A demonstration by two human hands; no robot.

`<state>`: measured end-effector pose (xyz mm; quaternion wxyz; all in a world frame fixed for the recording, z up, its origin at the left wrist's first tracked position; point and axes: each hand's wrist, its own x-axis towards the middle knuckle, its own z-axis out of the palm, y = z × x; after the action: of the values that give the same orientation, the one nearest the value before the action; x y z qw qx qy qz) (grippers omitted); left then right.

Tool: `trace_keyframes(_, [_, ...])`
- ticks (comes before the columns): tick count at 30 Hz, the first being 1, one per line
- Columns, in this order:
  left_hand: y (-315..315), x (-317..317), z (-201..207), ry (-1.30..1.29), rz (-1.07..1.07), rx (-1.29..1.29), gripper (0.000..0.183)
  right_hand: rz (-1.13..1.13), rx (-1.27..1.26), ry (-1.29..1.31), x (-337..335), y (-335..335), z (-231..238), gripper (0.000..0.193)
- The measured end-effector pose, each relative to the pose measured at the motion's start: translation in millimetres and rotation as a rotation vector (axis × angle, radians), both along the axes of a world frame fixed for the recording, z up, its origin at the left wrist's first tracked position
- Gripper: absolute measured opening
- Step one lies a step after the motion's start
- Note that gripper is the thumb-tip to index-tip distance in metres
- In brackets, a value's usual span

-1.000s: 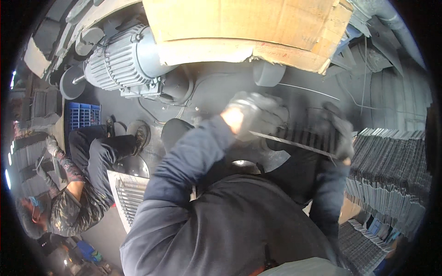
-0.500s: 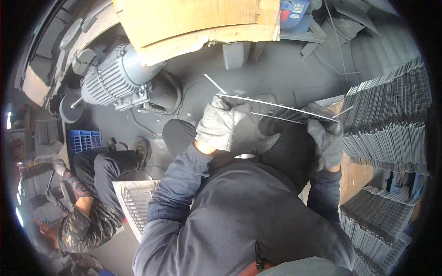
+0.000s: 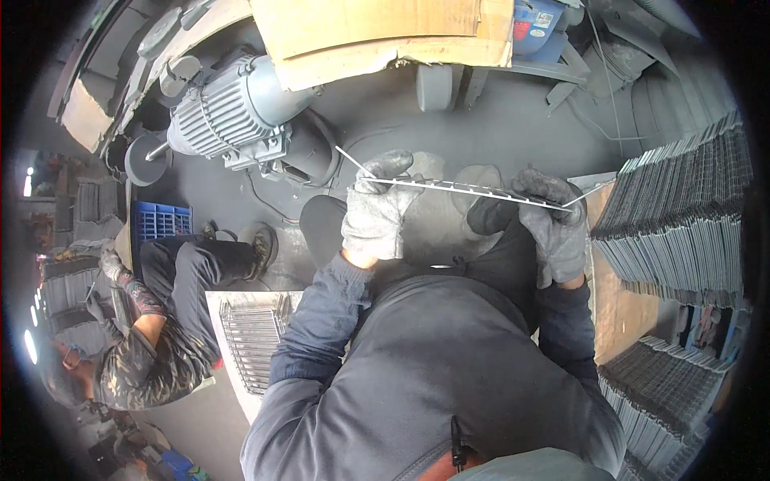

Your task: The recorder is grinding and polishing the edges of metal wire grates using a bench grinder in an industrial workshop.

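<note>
Held nearly edge-on in front of my body is a thin, light metal wire rack [image 3: 469, 189] with a bent prong at each end. My left hand [image 3: 373, 216], in a dirty grey work glove, is closed round its left end. At the right end my right hand [image 3: 557, 232], gloved the same way, grips it with the fingers behind. Beside my right hand rises a tall stack of similar dark wire racks [image 3: 674, 208]. The parts of the fingers behind the rack are hidden.
An electric motor [image 3: 224, 112] with a disc on its shaft stands ahead left. Cardboard [image 3: 385, 36] juts in from the far side. Wire racks lie on a pale board [image 3: 228, 321] by my left elbow. A co-worker [image 3: 152, 345] sits at left. Another rack stack [image 3: 662, 385] is lower right.
The wire rack has tilted, so its two long edges now appear almost as one line. Both hands keep hold of it. The whole view has shifted slightly.
</note>
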<state>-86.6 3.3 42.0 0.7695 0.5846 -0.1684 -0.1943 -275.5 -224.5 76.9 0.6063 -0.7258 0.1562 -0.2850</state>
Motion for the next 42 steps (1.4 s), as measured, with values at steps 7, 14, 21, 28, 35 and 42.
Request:
trace_keyframes(7, [-4,1,-4,-0.208,0.045,0.117,0.045,-0.018,0.059,0.002,7,-1,-12,0.044])
trace_keyframes(14, [-10,21,-44,-0.205,0.118,0.13,0.039,0.005,-0.042,0.003,46,-27,-54,0.042])
trace_keyframes(21, [-85,87,-127,-0.627,-0.167,0.729,0.015,-0.167,0.279,0.099,105,-87,-131,0.031])
trace_keyframes(28, [-68,126,-155,-1.44,-0.297,1.16,0.023,-0.173,0.352,0.233,146,-79,-123,0.028])
trace_keyframes(35, [35,121,-96,0.032,-0.025,0.69,0.021,0.022,0.533,0.337,193,-3,-126,0.026])
trace_keyframes(42, [40,81,-20,-0.624,-0.278,0.448,0.03,-0.195,-0.243,0.388,110,8,-14,0.058])
